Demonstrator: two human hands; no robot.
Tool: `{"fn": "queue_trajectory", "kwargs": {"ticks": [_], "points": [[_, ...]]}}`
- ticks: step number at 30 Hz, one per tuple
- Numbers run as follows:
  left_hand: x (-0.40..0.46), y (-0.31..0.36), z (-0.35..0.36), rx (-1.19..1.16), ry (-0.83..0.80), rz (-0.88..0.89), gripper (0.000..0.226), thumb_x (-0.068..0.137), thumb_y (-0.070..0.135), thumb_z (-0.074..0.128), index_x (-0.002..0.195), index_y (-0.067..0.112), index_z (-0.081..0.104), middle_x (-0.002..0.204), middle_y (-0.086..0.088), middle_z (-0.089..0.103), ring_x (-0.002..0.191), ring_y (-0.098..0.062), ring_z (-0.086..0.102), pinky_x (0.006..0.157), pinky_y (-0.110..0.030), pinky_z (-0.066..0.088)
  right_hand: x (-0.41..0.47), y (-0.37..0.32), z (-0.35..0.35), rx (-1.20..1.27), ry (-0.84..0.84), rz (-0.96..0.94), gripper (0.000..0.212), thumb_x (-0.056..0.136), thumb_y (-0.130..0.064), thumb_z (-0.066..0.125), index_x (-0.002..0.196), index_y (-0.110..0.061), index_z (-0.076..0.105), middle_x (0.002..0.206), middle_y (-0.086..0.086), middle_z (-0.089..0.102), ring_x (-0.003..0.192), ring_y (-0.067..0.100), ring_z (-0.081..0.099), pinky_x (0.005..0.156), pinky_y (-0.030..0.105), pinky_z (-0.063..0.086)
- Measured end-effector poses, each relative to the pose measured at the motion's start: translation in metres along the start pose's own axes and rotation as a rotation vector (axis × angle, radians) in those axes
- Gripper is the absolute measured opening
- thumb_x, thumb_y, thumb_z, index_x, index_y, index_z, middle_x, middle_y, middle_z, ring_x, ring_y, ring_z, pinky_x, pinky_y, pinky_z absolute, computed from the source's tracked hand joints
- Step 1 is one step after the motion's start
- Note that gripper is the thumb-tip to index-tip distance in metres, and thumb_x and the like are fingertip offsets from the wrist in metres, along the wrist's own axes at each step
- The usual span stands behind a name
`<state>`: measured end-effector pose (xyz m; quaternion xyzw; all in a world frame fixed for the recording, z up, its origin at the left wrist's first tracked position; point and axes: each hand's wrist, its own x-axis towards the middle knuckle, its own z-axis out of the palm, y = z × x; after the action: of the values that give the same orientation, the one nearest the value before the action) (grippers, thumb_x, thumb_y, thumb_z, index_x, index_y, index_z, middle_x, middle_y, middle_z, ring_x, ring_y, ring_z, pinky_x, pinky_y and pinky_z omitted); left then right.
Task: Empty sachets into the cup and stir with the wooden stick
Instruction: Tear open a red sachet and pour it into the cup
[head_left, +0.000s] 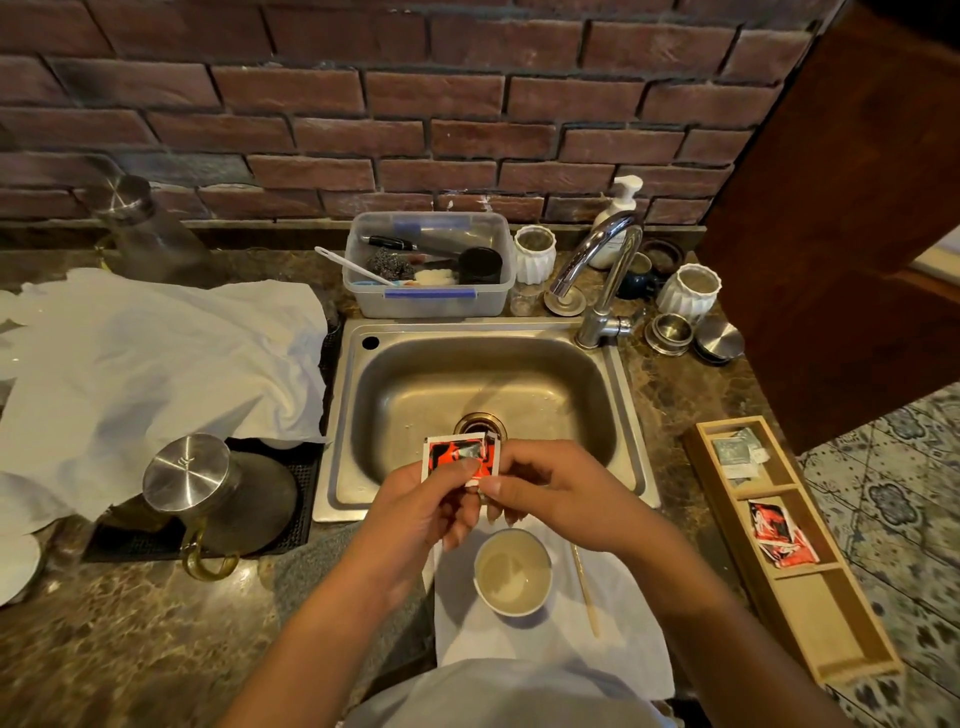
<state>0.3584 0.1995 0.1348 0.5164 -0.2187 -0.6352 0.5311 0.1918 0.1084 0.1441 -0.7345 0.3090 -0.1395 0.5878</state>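
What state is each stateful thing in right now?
red sachet: held by both hands above the sink's front edge, top corner looks partly torn
left hand: pinching sachet
right hand: pinching sachet's right edge
cup: upright on white napkin, pale liquid inside
wooden stick: lying on napkin right of cup, untouched
faucet: no water running
sink: basin holds no dishes
wooden tray: red sachets in middle compartment

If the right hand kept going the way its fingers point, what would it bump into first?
The right hand points leftward, so it would probably first meet the red sachet it already pinches, then the left hand just beyond. Depth is hard to judge.
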Motion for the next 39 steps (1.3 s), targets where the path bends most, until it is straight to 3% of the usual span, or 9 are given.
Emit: {"fn": "queue_trajectory", "kwargs": {"ticks": [5, 10, 14, 18, 21, 24, 28, 33, 39], "points": [[-0.003, 0.003, -0.001, 0.076, -0.026, 0.003, 0.032, 0.089, 0.031, 0.066, 0.064, 0.011, 0.063, 0.051, -0.009, 0.052, 0.041, -0.015, 0.042, 0.043, -0.022, 0.035, 0.002, -0.002, -0.001, 0.093, -0.015, 0.003, 0.015, 0.099, -0.013, 0.063, 0.101, 0.001, 0.07, 0.088, 0.019, 0.072, 0.08, 0.027, 0.071, 0.076, 0.041, 0.059], [-0.004, 0.006, -0.002, 0.151, -0.022, 0.018, 0.039, 0.098, 0.019, 0.057, 0.06, 0.012, 0.059, 0.044, -0.005, 0.045, 0.04, -0.014, 0.035, 0.05, -0.031, 0.027, 0.004, 0.0, -0.002, 0.031, -0.069, 0.03, 0.018, 0.099, -0.019, 0.065, 0.11, -0.008, 0.073, 0.095, 0.013, 0.075, 0.087, 0.029, 0.073, 0.079, 0.042, 0.062], [-0.003, 0.005, -0.001, 0.062, -0.029, -0.019, 0.036, 0.095, 0.018, 0.059, 0.06, 0.01, 0.057, 0.043, -0.006, 0.043, 0.037, -0.014, 0.032, 0.047, -0.028, 0.026, 0.004, 0.001, 0.0, -0.016, -0.022, -0.026, 0.02, 0.097, -0.025, 0.066, 0.104, -0.008, 0.074, 0.091, 0.008, 0.074, 0.084, 0.024, 0.07, 0.077, 0.043, 0.061], [0.001, -0.001, 0.008, -0.197, 0.017, -0.105, 0.023, 0.083, 0.015, 0.063, 0.063, 0.009, 0.053, 0.044, -0.004, 0.04, 0.033, -0.01, 0.029, 0.036, -0.017, 0.021, 0.006, 0.003, 0.006, -0.334, 0.131, -0.212, 0.02, 0.098, -0.027, 0.064, 0.086, -0.011, 0.068, 0.076, -0.003, 0.063, 0.071, 0.016, 0.058, 0.064, 0.037, 0.051], [0.008, -0.004, 0.01, -0.36, 0.036, -0.197, 0.021, 0.086, 0.013, 0.057, 0.066, 0.012, 0.051, 0.044, 0.0, 0.038, 0.032, -0.007, 0.028, 0.032, -0.015, 0.019, 0.007, 0.005, 0.013, -0.57, 0.255, -0.364, 0.017, 0.098, -0.023, 0.064, 0.083, -0.013, 0.064, 0.076, -0.01, 0.054, 0.071, 0.011, 0.049, 0.061, 0.03, 0.043], [0.009, -0.005, 0.006, -0.331, 0.019, -0.206, 0.023, 0.087, 0.016, 0.057, 0.065, 0.014, 0.052, 0.046, 0.0, 0.039, 0.033, -0.009, 0.029, 0.032, -0.017, 0.021, 0.008, 0.007, 0.013, -0.474, 0.23, -0.249, 0.022, 0.097, -0.034, 0.063, 0.084, -0.016, 0.065, 0.076, -0.006, 0.062, 0.07, 0.014, 0.056, 0.062, 0.038, 0.05], [0.003, -0.004, 0.002, -0.107, 0.034, -0.128, 0.028, 0.093, 0.017, 0.057, 0.065, 0.011, 0.054, 0.046, -0.006, 0.044, 0.037, -0.014, 0.033, 0.04, -0.023, 0.024, 0.007, 0.003, 0.004, -0.278, 0.055, -0.024, 0.026, 0.096, -0.043, 0.063, 0.096, -0.017, 0.07, 0.085, -0.001, 0.072, 0.08, 0.017, 0.068, 0.075, 0.048, 0.057], [0.0, -0.002, 0.001, -0.049, 0.007, -0.086, 0.033, 0.095, 0.021, 0.058, 0.064, 0.01, 0.057, 0.049, -0.009, 0.046, 0.037, -0.014, 0.038, 0.042, -0.026, 0.027, 0.006, 0.001, 0.0, -0.187, 0.011, -0.004, 0.021, 0.098, -0.031, 0.064, 0.109, -0.016, 0.073, 0.095, 0.002, 0.076, 0.087, 0.019, 0.072, 0.08, 0.046, 0.06], [0.0, -0.005, 0.002, -0.101, 0.022, -0.107, 0.028, 0.095, 0.015, 0.056, 0.068, 0.009, 0.056, 0.047, -0.004, 0.039, 0.039, -0.012, 0.029, 0.038, -0.021, 0.026, 0.002, 0.004, 0.011, -0.276, 0.125, -0.128, 0.022, 0.097, -0.035, 0.063, 0.094, -0.015, 0.072, 0.08, 0.0, 0.07, 0.074, 0.017, 0.064, 0.068, 0.046, 0.053]]}}
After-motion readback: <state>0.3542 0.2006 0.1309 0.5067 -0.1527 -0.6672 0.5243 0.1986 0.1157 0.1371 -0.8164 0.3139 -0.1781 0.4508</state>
